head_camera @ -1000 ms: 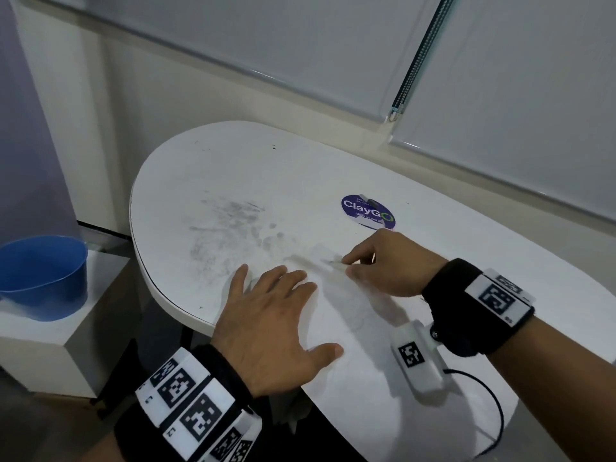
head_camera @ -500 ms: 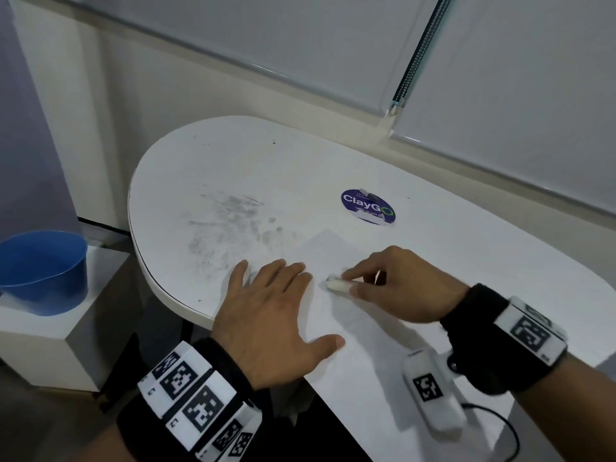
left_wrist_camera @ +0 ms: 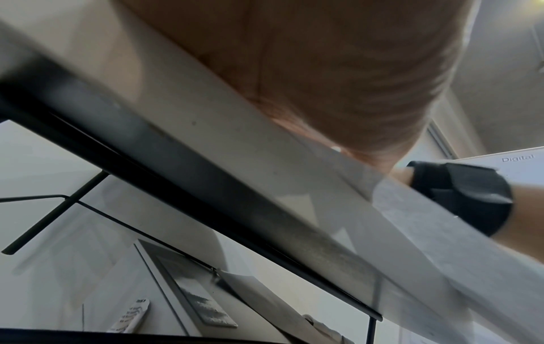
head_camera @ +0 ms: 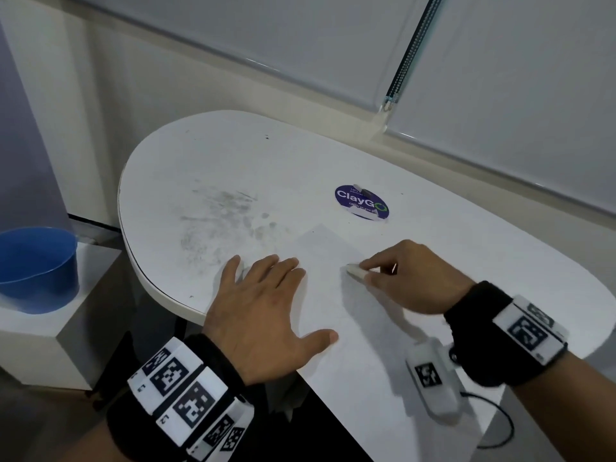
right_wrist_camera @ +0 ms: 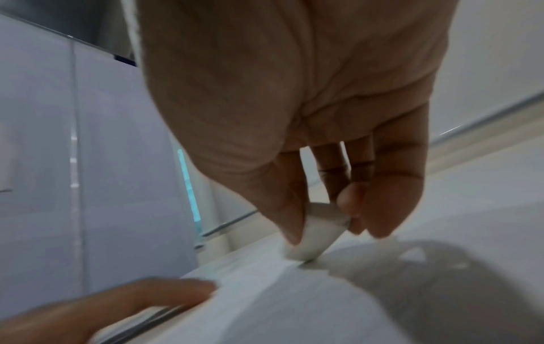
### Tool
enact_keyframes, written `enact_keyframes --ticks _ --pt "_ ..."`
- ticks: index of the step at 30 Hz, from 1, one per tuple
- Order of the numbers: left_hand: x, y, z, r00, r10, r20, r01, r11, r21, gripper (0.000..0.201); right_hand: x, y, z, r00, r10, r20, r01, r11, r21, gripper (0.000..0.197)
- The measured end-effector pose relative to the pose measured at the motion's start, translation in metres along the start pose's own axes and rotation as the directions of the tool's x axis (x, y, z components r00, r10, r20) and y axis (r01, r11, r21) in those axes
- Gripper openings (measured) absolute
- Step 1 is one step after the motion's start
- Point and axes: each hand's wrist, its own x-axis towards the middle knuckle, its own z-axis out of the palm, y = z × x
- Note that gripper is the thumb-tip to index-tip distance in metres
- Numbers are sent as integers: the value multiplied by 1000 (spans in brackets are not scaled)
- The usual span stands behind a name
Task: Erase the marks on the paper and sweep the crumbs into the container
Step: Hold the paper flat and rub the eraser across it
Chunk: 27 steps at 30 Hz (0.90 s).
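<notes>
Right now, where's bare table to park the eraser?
Free: the far end of the table beyond the smudges, and the stretch right of the ClayGo sticker. Crowded: the near edge, where the left hand pins the paper and the right hand works the eraser.

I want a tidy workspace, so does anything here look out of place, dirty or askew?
Yes. Grey smudges soil the white table left of the paper. The paper lies askew, its near corner overhanging the table edge. The ClayGo sticker looks partly peeled. The blue container sits off the table, on a low stand.
</notes>
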Motion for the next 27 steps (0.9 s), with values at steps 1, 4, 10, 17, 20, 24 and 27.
enact_keyframes --ticks 1,4,10,17,20,24,27 --pt "0 0 0 1000 -3 -4 3 1000 -8 101 -5 -5 4 999 -39 23 40 999 -13 27" --pt "1 0 -1 1000 -7 -6 7 1000 -19 102 -15 -12 6 986 -99 132 96 995 29 33" --pt "0 -2 -1 1000 19 14 -19 1000 -4 96 5 19 -5 980 155 -122 -142 983 114 22" --pt "-3 -4 -3 992 121 39 -120 992 -30 93 -41 13 28 980 140 -139 -49 855 516 19" --pt "-5 -5 0 990 141 9 -140 987 -84 85 -51 20 44 960 156 -231 -34 888 458 21" --pt "-5 -6 3 990 141 -16 -142 985 -98 84 -63 24 53 953 111 -282 2 928 373 26" --pt "-4 -6 3 988 148 -33 -151 983 -103 82 -70 25 55 951 53 -306 63 932 358 26"
